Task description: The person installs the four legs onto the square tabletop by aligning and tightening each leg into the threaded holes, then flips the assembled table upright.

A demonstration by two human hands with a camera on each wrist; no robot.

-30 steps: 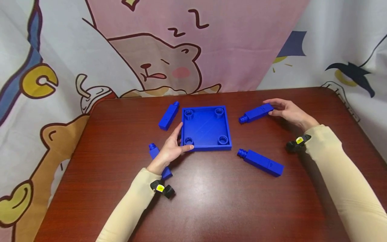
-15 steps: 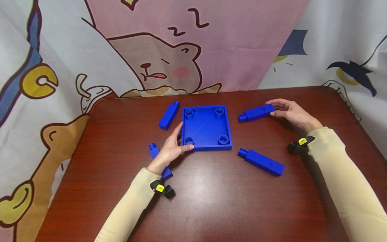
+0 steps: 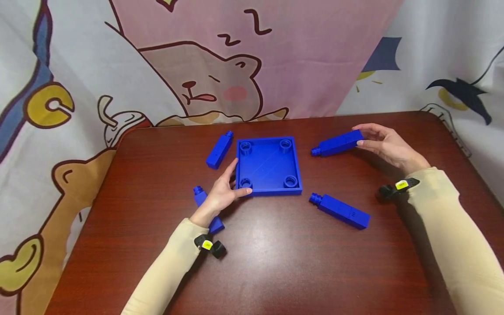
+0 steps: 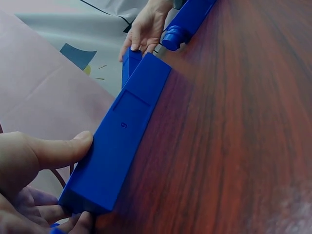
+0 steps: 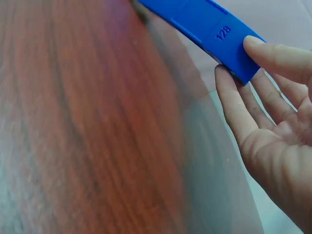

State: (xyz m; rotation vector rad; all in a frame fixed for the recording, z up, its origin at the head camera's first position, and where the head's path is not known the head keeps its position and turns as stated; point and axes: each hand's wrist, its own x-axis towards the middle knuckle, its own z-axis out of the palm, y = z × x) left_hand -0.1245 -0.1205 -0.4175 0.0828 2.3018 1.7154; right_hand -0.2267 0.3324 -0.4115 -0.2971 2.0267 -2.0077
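A shallow blue square panel [image 3: 267, 164] with raised edges and a round threaded socket in each corner lies on the table. My left hand [image 3: 222, 192] grips its near-left corner, thumb on the near wall and fingers at the left side. Near the back right, my right hand [image 3: 387, 146] pinches the plain end of a blue square leg [image 3: 339, 143], thumb on one face and fingertips opposite. That leg's threaded end points left toward the panel. In the right wrist view, "128" is embossed on the held leg [image 5: 209, 24].
Another blue leg [image 3: 342, 212] lies at the panel's right front, and one [image 3: 219, 151] at its back left. A further leg [image 3: 200, 197] lies partly hidden under my left wrist. A cartoon-printed curtain [image 3: 307, 57] hangs behind the brown table [image 3: 275, 262].
My right hand has shifted slightly right, and the leg's plain end has risen with it, while its threaded end stays nearly in place. The left hand and panel are still.
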